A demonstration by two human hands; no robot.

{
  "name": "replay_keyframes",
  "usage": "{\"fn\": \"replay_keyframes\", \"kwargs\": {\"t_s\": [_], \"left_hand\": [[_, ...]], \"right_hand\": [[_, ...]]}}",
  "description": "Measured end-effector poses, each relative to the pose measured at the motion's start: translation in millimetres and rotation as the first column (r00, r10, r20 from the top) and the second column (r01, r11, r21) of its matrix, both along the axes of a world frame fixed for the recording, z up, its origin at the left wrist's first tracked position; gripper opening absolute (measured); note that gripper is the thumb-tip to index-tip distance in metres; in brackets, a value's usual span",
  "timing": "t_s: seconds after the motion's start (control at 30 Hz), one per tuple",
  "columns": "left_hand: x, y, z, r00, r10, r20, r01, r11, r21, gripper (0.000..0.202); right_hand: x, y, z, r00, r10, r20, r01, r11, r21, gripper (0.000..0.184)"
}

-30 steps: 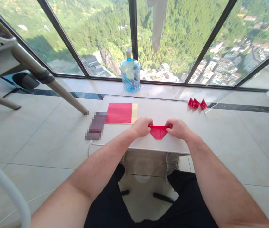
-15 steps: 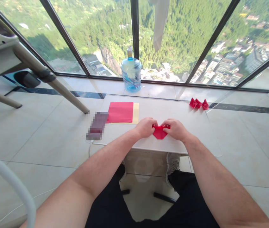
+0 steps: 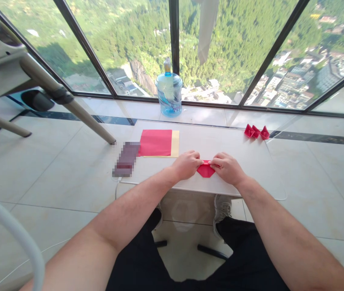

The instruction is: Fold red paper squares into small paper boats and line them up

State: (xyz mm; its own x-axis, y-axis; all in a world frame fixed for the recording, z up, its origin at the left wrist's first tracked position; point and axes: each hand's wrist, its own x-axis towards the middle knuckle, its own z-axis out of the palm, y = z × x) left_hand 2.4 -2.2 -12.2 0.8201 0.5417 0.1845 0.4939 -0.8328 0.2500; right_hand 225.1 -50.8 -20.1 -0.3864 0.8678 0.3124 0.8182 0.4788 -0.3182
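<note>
A small piece of folded red paper (image 3: 206,171) lies on the white table (image 3: 220,141) near its front edge. My left hand (image 3: 188,165) pinches its upper left part, fingers closed. From the other side my right hand (image 3: 225,166) pinches the upper right part. The thumbs lie close together along the top fold, and the paper's lower edge points toward me with cut-off corners. Both fingertips partly hide the upper edge. At the table's far right corner stand three folded red paper boats (image 3: 255,132).
Red paper sheets (image 3: 156,142) lie over yellow paper (image 3: 175,144) at the table's left. Beside them is a blurred-out phone (image 3: 126,159) with a white cable. Behind the table a blue water jug (image 3: 168,95) stands by the window. A grey metal leg (image 3: 88,117) slants in at left.
My thumbs have drawn closer together along the paper's top edge, where a narrow folded strip now shows. The whole view has shifted slightly.
</note>
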Motion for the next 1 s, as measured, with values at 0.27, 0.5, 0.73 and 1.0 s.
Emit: {"fn": "replay_keyframes", "kwargs": {"t_s": [0.27,0.5,0.73,1.0], "left_hand": [[-10,-10,7.7,0.997,-0.059,-0.040,0.059,0.998,0.007,0.029],[-6,-12,13.8,0.995,0.007,-0.102,-0.008,1.000,-0.017,0.030],[0,-15,16.4,0.986,0.071,-0.154,-0.071,0.997,0.004,0.029],[2,-23,13.7,0.985,0.101,-0.140,-0.097,0.995,0.031,0.027]], "right_hand": [[0,-8,4.4,0.993,0.035,0.113,-0.038,0.999,0.029,0.023],[-1,-7,5.5,0.991,0.022,0.134,-0.023,1.000,0.010,0.026],[-1,-5,1.6,0.985,-0.005,0.170,-0.003,0.999,0.047,0.029],[1,-7,1.5,0.978,0.010,0.207,-0.019,0.999,0.043,0.028]]}}
